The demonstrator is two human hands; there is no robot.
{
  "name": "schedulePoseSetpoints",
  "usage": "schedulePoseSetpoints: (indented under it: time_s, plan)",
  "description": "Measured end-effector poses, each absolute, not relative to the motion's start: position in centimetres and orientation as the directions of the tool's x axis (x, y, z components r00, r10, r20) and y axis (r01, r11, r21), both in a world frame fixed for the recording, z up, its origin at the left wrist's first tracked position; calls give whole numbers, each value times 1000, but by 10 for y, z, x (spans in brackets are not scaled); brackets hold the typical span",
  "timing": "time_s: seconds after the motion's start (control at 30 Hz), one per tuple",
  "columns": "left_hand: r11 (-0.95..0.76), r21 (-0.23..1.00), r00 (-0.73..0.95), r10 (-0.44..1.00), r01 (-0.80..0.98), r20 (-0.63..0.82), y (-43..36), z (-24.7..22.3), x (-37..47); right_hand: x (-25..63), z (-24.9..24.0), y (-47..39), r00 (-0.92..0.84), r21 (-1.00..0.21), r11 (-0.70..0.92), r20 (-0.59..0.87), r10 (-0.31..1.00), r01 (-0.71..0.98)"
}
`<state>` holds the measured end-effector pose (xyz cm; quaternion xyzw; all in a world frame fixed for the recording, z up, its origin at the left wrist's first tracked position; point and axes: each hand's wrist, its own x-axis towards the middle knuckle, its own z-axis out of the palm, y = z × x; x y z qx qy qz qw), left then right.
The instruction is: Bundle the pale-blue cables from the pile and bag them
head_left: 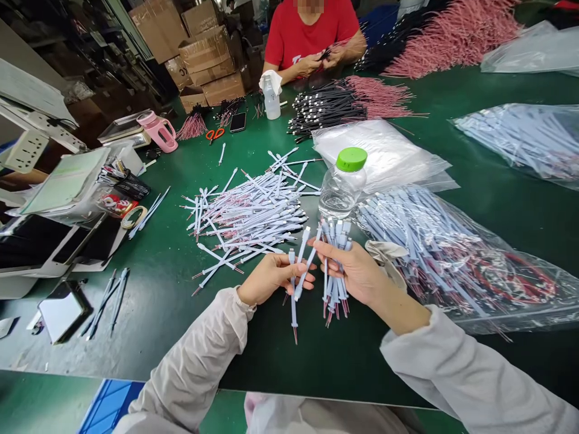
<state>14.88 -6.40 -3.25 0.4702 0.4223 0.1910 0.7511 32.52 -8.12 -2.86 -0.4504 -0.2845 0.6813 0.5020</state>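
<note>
My left hand (274,278) is closed on a few short white cables (294,301), with pink wire ends hanging down. A bunch of the same cables (335,289), white plugs upward, is gripped in my right hand (355,271). Between the two hands one slanting cable (308,265) is pinched at its top by my right fingers, its lower part at my left fingers. Just beyond my left hand lies a loose pile of white cables (253,208) on the green table (172,325).
A clear jar with a green lid (351,159) stands beyond my right hand. Bagged white cables (420,241) lie to the right, near plastic bags (384,150). Across the table, a person in red (312,30) handles black cables. Orange scissors (215,135) and a pink mug (158,131) are farther left.
</note>
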Motion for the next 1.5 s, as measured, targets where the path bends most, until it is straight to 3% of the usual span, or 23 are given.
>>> schedulePoseSetpoints:
  time_s: [0.07, 0.13, 0.17, 0.23, 0.33, 0.4, 0.5, 0.6, 0.7, 0.83, 0.9, 1.0, 1.1, 1.5]
  plan:
    - [472, 871, 540, 701, 139, -466, -63, -32, 148, 330, -21, -83, 54, -914, -187, -221, 974, -360]
    - [476, 864, 514, 706, 164, -487, -62, -33, 147, 334, -10, -87, 187, -985, 15, -18, 982, -171]
    - [496, 853, 514, 695, 163, -502, -61, -33, 147, 336, -5, -90, 187, -994, 101, 91, 978, -41]
    - [555, 823, 546, 655, 122, -523, -59, -34, 145, 335, 2, -96, 27, -956, 222, 231, 973, 192]
    - [611, 791, 586, 653, -32, -481, -57, -34, 143, 327, 6, -105, -306, -888, 321, 222, 926, 328]
    - [618, 777, 586, 675, -117, -449, -56, -33, 142, 321, 5, -108, -413, -870, 345, 187, 891, 351]
    - [636, 757, 575, 678, -150, -457, -57, -29, 141, 316, 3, -109, -442, -864, 324, 135, 887, 386]
    - [646, 747, 571, 677, -159, -464, -58, -25, 141, 315, 0, -107, -362, -883, 212, 51, 931, 419]
    - [652, 735, 568, 682, -186, -462, -60, -22, 143, 319, -2, -102, -220, -954, -4, -74, 973, 300]
    - [643, 750, 529, 696, -156, -486, -63, -19, 146, 325, -7, -94, -39, -947, -299, -296, 954, -117]
    - [631, 766, 510, 703, -123, -496, -64, -19, 147, 327, -11, -91, -61, -877, -391, -390, 919, -279]
    - [614, 786, 514, 699, -76, -497, -64, -20, 148, 325, -19, -89, -233, -761, -485, -425, 875, -430]
    - [606, 794, 548, 681, -49, -486, -66, -24, 149, 322, -26, -88, -324, -728, -520, -410, 852, -447]
    - [565, 824, 664, 599, 46, -448, -69, -27, 149, 320, -24, -85, -85, -813, -353, -355, 931, -463]
